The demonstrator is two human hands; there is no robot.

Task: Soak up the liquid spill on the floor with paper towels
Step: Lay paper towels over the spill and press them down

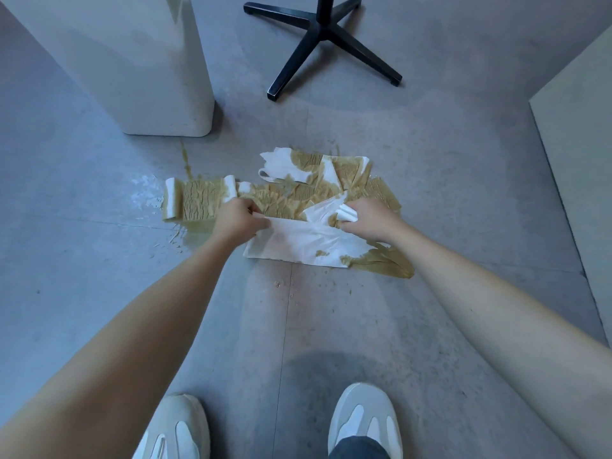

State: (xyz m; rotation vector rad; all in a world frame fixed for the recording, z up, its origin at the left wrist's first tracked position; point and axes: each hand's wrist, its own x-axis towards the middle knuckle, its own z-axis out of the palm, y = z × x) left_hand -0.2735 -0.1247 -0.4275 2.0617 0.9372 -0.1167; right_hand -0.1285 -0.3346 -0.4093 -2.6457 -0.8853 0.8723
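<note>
On the wet floor [99,260], both hands' fingers [260,223] closed, pinching a white paper towel [298,243] over soaked brown sheets [202,202].

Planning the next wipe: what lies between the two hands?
Head view: between left hand and right hand lies a mostly dry white paper towel, both hands gripping it.

Floor [99,260]: soaked towels [281,197], spill [390,263]

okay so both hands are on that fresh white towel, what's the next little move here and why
Probably press the white towel flat with the left hand and right hand. Most of it looks dry, while the soaked towels around it are brown, and wet liquid shines at the left edge.
</note>
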